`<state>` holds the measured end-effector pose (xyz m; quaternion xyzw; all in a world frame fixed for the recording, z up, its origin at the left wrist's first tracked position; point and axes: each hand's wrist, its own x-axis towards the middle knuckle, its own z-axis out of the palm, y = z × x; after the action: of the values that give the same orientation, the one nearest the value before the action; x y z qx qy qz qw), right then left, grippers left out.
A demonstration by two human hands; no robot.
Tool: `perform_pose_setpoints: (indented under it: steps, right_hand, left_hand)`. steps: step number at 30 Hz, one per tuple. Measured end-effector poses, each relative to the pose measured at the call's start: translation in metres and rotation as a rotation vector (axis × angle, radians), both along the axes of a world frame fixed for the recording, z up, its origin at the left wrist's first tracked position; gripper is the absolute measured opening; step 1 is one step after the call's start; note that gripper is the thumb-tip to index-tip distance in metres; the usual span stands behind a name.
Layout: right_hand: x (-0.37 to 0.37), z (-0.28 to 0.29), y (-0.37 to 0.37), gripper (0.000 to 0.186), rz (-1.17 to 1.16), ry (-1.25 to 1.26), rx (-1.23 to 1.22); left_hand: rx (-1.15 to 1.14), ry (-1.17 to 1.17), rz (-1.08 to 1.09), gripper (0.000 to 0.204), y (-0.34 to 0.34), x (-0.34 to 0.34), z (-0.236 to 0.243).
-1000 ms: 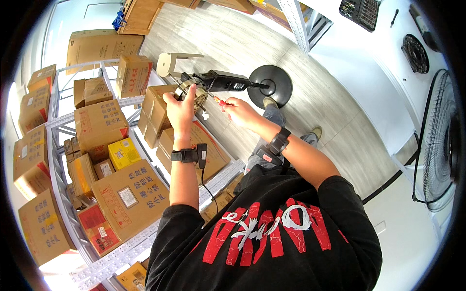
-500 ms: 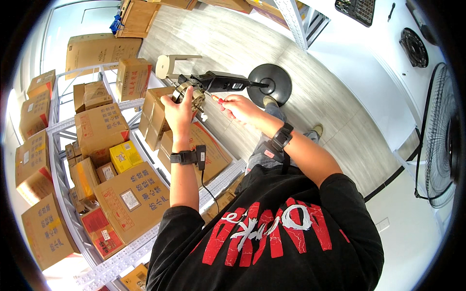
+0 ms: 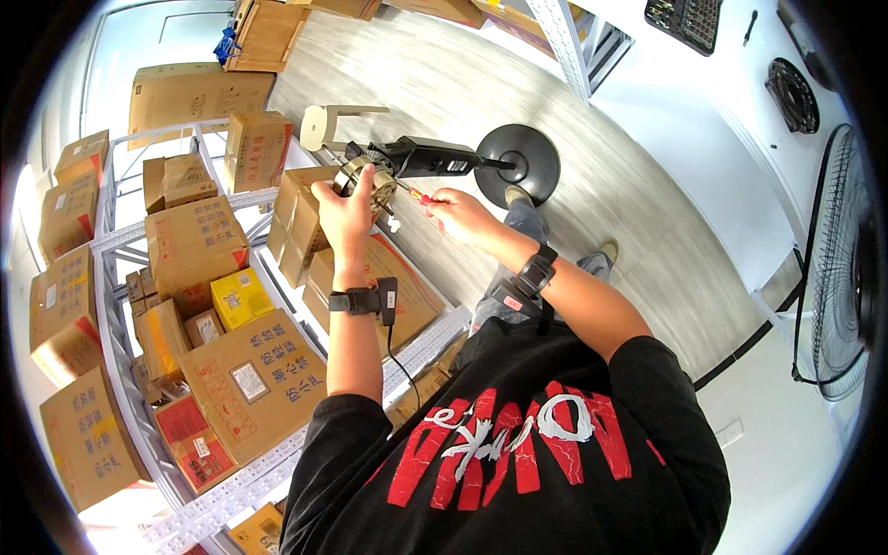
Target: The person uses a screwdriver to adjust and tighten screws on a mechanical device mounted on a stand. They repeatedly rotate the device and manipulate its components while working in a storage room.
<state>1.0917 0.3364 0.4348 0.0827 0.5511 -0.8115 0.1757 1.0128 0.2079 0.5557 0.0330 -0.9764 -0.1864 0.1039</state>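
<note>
While the person looks down along their own body, both bare hands meet at the head of a pedestal fan stand (image 3: 435,157), left of the picture's centre. The left hand (image 3: 346,224) grasps the side of a brass-coloured fan motor (image 3: 381,192), its thumb raised along the near face and its fingers spread around the left side, partly hidden. The right hand (image 3: 460,218) is curled around the red handle of a screwdriver (image 3: 425,199), whose shaft points left toward the motor; whether the tip touches cannot be told. The left forearm runs nearly straight away from the body, with a black strap (image 3: 354,301) at the wrist and a cable trailing from it. The right forearm slants inward from the right, elbow bent, with a black wristband (image 3: 536,269). Behind the motor, the stand's black column leads to a round black base (image 3: 546,171) on the pale floor, beside the person's shoe. A beige stool (image 3: 317,127) stands just beyond the motor. To the left, metal shelving (image 3: 120,351) carries brown cartons and a yellow box (image 3: 242,298). To the right, a white tabletop (image 3: 731,92) bears a tool case (image 3: 684,25) and a black round part (image 3: 793,96); a wire fan grille (image 3: 835,277) stands near it.
</note>
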Motion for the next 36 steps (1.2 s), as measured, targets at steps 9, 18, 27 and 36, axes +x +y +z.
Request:
perform_pose_setpoints:
  steps: [9, 18, 27, 36]
  right_hand:
    - [0.001, -0.007, -0.005, 0.024, -0.023, 0.017, 0.065]
    - [0.006, 0.003, -0.006, 0.025, -0.029, 0.077, 0.202]
    - [0.010, 0.007, -0.005, 0.025, -0.055, 0.175, 0.308]
    - [-0.007, 0.016, 0.041, 0.024, 0.223, -0.202, -0.528]
  left_hand:
    - [0.027, -0.035, 0.022, 0.064, 0.003, 0.003, 0.004]
    - [0.016, -0.036, 0.034, 0.064, 0.004, 0.003, 0.004]
    - [0.008, -0.075, 0.046, 0.063, 0.008, 0.003, 0.006]
    - [0.077, 0.017, -0.062, 0.062, -0.006, -0.003, -0.006]
